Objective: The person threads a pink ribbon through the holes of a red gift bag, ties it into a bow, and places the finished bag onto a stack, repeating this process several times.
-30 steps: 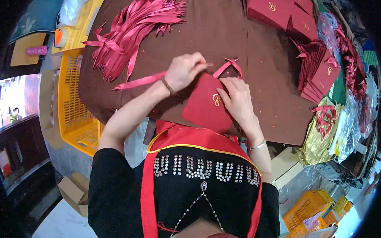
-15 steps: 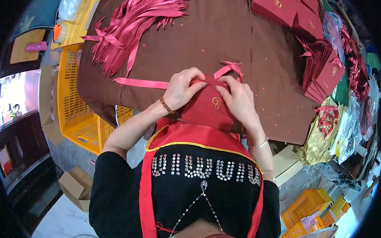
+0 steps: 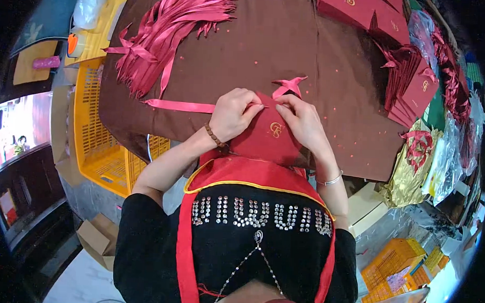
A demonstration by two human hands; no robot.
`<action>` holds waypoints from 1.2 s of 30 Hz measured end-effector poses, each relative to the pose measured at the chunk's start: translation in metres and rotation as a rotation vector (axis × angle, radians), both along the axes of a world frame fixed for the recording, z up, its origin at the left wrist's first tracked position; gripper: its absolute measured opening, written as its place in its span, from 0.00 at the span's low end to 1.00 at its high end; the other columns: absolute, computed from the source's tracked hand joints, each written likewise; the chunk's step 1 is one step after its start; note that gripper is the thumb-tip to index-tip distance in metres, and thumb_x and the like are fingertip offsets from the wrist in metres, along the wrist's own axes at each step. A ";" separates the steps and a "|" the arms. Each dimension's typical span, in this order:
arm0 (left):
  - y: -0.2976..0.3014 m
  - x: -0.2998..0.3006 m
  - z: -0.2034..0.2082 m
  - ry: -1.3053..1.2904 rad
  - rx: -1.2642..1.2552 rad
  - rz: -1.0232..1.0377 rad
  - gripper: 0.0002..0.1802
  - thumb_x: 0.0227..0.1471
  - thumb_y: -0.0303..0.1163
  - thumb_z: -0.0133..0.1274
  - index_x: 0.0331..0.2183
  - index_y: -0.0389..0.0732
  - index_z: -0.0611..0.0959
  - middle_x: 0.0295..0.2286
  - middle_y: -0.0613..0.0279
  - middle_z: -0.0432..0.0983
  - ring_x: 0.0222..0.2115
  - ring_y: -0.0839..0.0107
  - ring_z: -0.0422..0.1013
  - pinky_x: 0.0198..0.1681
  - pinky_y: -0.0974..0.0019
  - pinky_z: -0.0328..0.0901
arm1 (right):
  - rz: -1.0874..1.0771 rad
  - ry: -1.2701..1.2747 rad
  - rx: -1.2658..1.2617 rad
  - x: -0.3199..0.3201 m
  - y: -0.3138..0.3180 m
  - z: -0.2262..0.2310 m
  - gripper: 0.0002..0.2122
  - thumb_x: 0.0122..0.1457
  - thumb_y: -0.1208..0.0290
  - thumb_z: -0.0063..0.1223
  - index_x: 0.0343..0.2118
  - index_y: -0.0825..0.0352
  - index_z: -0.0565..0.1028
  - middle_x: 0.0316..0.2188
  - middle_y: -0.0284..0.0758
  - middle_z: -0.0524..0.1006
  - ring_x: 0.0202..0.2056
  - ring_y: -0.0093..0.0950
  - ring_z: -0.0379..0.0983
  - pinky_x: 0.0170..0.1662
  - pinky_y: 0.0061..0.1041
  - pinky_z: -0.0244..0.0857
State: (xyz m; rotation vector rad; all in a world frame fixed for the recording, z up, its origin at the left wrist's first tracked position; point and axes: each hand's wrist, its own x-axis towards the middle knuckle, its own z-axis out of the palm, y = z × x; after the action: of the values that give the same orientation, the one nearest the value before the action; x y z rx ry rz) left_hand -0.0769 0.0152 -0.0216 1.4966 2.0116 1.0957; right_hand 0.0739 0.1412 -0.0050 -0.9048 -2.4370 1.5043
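Left hand (image 3: 234,113) and right hand (image 3: 302,120) pinch the ribbon (image 3: 180,105) at the red envelope (image 3: 267,137); a loose pinch may let it slip out.

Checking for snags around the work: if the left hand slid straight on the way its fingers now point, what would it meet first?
The left hand points right, toward the right hand. It would probably meet those fingertips first, above the red envelope; the gap looks slight, though depth is unclear.

free: bare brown cloth (image 3: 289,41) beyond the hands | blocked left: ribbon pile (image 3: 166,36) | blocked right: red envelope stacks (image 3: 415,88)
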 end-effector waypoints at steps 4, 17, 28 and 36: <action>0.002 0.005 0.001 0.019 0.028 0.005 0.07 0.45 0.31 0.53 0.23 0.38 0.75 0.21 0.57 0.71 0.26 0.58 0.68 0.30 0.58 0.63 | 0.005 -0.027 -0.012 0.000 0.000 -0.002 0.12 0.54 0.72 0.50 0.40 0.71 0.73 0.30 0.44 0.78 0.34 0.31 0.76 0.38 0.26 0.66; 0.010 0.018 0.006 0.303 0.109 -0.010 0.06 0.40 0.25 0.54 0.21 0.38 0.72 0.20 0.55 0.69 0.24 0.56 0.67 0.26 0.58 0.62 | 0.018 -0.046 -0.064 0.003 0.000 0.001 0.12 0.53 0.73 0.50 0.41 0.70 0.73 0.31 0.44 0.78 0.35 0.29 0.76 0.39 0.25 0.66; 0.014 0.023 0.012 0.563 0.230 -0.096 0.06 0.33 0.25 0.51 0.20 0.38 0.70 0.18 0.56 0.65 0.21 0.60 0.64 0.24 0.62 0.61 | 0.011 -0.062 -0.127 0.002 -0.005 0.004 0.11 0.54 0.73 0.49 0.39 0.71 0.74 0.31 0.43 0.78 0.35 0.30 0.75 0.39 0.26 0.66; 0.007 0.021 0.009 0.632 0.291 -0.226 0.05 0.33 0.27 0.48 0.19 0.40 0.70 0.18 0.59 0.62 0.21 0.63 0.62 0.24 0.64 0.59 | -0.026 0.049 -0.285 0.005 -0.004 -0.009 0.11 0.53 0.71 0.50 0.38 0.71 0.75 0.32 0.44 0.78 0.36 0.34 0.76 0.39 0.28 0.67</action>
State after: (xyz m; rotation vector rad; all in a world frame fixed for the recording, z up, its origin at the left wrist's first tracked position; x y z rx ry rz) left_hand -0.0556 0.0217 -0.0126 2.3960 2.0352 0.9234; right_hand 0.0786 0.1376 -0.0138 -0.9293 -2.2043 1.8733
